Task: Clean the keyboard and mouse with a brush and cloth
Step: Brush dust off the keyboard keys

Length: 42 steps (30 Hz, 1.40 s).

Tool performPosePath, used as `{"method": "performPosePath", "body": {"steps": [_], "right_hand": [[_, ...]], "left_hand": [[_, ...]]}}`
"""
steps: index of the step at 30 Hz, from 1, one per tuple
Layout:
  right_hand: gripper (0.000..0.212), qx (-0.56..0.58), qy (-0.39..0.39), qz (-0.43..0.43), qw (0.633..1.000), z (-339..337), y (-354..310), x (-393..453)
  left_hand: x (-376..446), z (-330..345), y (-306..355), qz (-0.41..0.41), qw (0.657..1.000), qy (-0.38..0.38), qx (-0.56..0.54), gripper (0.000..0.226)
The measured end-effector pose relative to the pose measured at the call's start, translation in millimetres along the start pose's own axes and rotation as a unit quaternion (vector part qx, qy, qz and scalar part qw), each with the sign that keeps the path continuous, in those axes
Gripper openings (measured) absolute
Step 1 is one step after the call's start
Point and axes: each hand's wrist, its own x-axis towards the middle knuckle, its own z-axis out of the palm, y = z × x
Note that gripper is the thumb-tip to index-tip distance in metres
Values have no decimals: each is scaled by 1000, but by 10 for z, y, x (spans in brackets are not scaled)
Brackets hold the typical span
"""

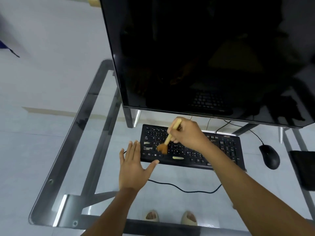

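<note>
Nearest, two sandalled feet (171, 217) show through the glass table (71, 150). A black cable (184, 189) curves across the glass. The left hand (132, 166) lies flat with fingers straight and spread, holding nothing, its thumb at the keyboard's near left corner. The keyboard (190, 149) sits mid-table. The right hand (186, 133) grips the wooden brush (167, 138), fingers curled round its handle; the bristles seem to touch the left keys, though blur hides contact. The mouse (269, 156) lies right of the keyboard, apart. Behind stands a dark monitor (196, 53).
</note>
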Motion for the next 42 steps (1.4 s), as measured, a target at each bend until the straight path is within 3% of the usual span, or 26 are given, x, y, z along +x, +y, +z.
{"method": "performPosePath", "body": {"steps": [2, 4, 6, 8, 10, 13, 14, 16, 18, 19, 21, 24, 26, 28, 32, 35, 39, 42], "right_hand": [[7, -37, 58, -8, 998, 33, 6, -19], [5, 41, 75, 8, 996, 46, -41, -62], [4, 122, -21, 32, 992, 123, -147, -142], [5, 78, -91, 11, 993, 221, -189, -224], [5, 39, -43, 7, 998, 216, -122, -215], [6, 64, 118, 55, 989, 96, -1, -115], [6, 115, 127, 78, 982, 74, 1, -84], [7, 151, 63, 102, 981, 98, -2, -46], [7, 43, 43, 69, 996, 134, 21, -1], [9, -11, 89, 46, 995, 117, 10, 40], [9, -11, 161, 12, 987, 57, -42, 103], [7, -18, 65, -10, 998, 122, -117, 164], [8, -76, 67, -35, 994, 162, -148, 182], [8, -60, 123, -52, 989, 152, -193, 211], [7, -55, 42, -54, 996, 268, -228, 237], [9, -34, 101, -69, 992, 318, -243, 264], [4, -29, 43, -67, 996, 347, -267, 251], [3, -38, 108, -63, 991, 276, -188, 231]], "left_hand": [[-2, -2, 0, 0, 1000, 1, 0, 97], [2, -12, 17, 6, 1000, 3, -4, 103], [4, -26, 25, 13, 1000, 1, -14, 108], [-7, -29, 13, 16, 1000, -4, -16, 109], [-13, -28, 15, 17, 1000, -2, -17, 108], [3, -26, 31, 15, 1000, 6, -20, 104], [2, -28, 33, 16, 1000, 9, -19, 103], [-7, -28, 27, 15, 999, 17, -25, 101], [-13, -30, 28, 14, 999, 22, -30, 99], [-13, -29, 30, 15, 999, 22, -31, 98], [-7, -27, 41, 14, 999, 24, -32, 98], [-3, -37, 36, 8, 999, 20, -32, 97], [-9, -37, 36, 9, 999, 23, -35, 96], [-9, -37, 44, 12, 999, 28, -39, 95], [-5, -30, 40, 10, 999, 29, -32, 95], [-10, -29, 42, 12, 999, 28, -37, 94], [-1, -35, 44, 9, 999, 29, -37, 94], [-12, -39, 38, 10, 999, 27, -40, 95]]}}
